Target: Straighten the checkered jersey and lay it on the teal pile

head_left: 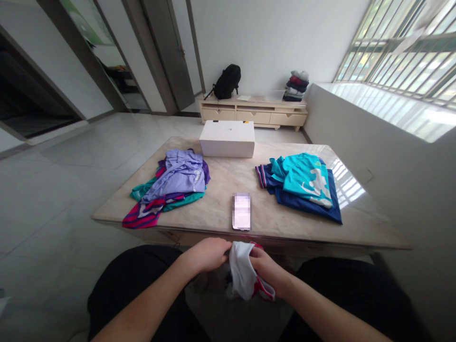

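Observation:
Between my knees, just in front of the table edge, hangs a white garment with red trim point(242, 273). My left hand point(212, 251) pinches its upper left edge, fingers closed. On the other side my right hand point(267, 268) grips the bunched cloth, part of its fingers hidden behind it. The garment's lower end droops in shadow, and its kind cannot be made out. Straight beyond my hands a phone point(242, 211) with a blurred-out screen lies on the marble-look table point(224, 180).
A loose pile of purple, green and striped clothes point(181, 178) lies left; folded turquoise and navy clothes point(306, 183) lie right. A white box point(228, 138) stands at the table's far edge. Behind, a low cabinet point(252, 114) bears a black backpack point(228, 81) and stacked clothes point(296, 86).

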Action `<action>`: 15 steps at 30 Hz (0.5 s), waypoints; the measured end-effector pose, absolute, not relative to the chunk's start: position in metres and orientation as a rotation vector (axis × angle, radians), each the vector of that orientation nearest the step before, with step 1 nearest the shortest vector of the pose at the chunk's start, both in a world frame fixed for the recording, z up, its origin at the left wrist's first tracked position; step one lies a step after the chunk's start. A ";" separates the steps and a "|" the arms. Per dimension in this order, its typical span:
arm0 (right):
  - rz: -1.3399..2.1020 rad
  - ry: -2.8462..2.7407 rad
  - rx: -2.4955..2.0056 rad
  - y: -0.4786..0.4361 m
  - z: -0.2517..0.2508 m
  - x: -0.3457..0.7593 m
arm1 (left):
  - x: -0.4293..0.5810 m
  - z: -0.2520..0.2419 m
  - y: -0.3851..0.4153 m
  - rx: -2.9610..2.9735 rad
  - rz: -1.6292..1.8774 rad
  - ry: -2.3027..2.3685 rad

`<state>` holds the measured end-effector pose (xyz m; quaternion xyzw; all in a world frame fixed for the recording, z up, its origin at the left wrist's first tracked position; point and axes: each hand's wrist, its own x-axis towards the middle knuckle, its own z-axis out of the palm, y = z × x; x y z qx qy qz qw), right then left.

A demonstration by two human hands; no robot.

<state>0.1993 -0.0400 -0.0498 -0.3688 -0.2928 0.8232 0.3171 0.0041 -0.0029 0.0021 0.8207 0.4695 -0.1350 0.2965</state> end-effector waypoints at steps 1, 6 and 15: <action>2.160 -0.781 -0.964 -0.040 -0.051 0.199 | 0.004 0.002 -0.003 2.179 -0.360 1.251; 2.119 -0.861 -0.967 -0.039 -0.056 0.200 | 0.005 0.002 -0.003 2.167 -0.363 1.261; 2.077 -0.892 -0.983 -0.041 -0.055 0.199 | 0.006 0.003 -0.004 2.161 -0.366 1.264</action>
